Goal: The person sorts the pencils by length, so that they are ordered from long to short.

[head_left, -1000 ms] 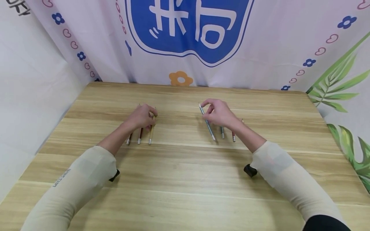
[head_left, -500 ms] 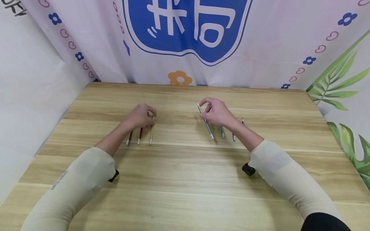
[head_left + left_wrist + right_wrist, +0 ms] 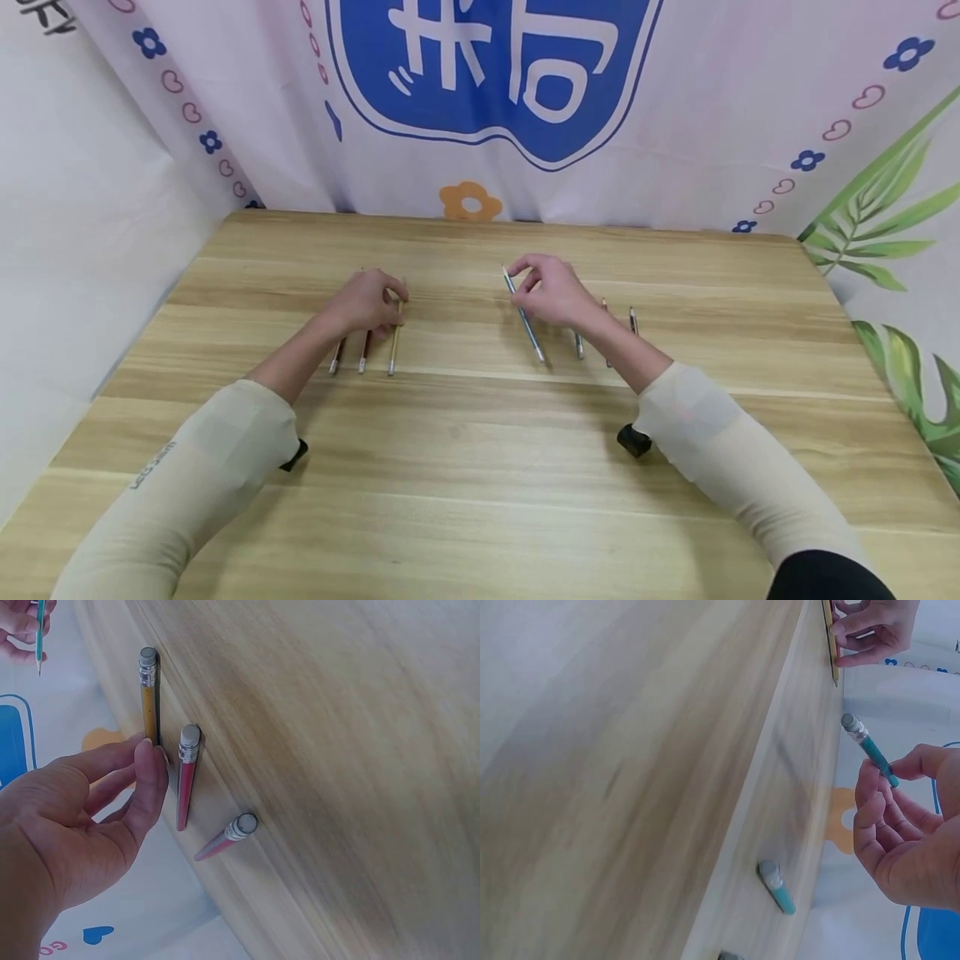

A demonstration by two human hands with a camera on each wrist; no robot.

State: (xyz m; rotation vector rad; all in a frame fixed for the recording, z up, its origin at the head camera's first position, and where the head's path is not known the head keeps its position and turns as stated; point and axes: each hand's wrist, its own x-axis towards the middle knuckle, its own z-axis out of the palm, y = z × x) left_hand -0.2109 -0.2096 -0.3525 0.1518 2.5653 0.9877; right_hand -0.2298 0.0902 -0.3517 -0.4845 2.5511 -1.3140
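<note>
Above the tabletop, my right hand [image 3: 551,290] pinches a teal pencil [image 3: 531,333] between thumb and fingers. It hangs tilted, eraser end toward me, and its shadow falls on the wood in the right wrist view. My left hand [image 3: 367,302] pinches a yellow pencil [image 3: 149,701], which lies on or very close to the table. Beside that lie a red pencil [image 3: 187,769] and a darker red pencil [image 3: 227,835], their far parts covered by the left hand in the head view. A second teal pencil [image 3: 778,889] rests on the table, partly behind the right hand.
Right of the second teal pencil, a reddish pencil [image 3: 605,305] and a dark pencil [image 3: 633,320] lie partly under the right forearm. The wooden table [image 3: 465,467] ends at a printed white curtain [image 3: 705,125] behind. Black wrist-camera mounts [image 3: 633,440] hang below the sleeves.
My right hand has moved a little to the left with the teal pencil, showing more of the pencils behind the forearm. The left hand has stayed in place on the yellow pencil.
</note>
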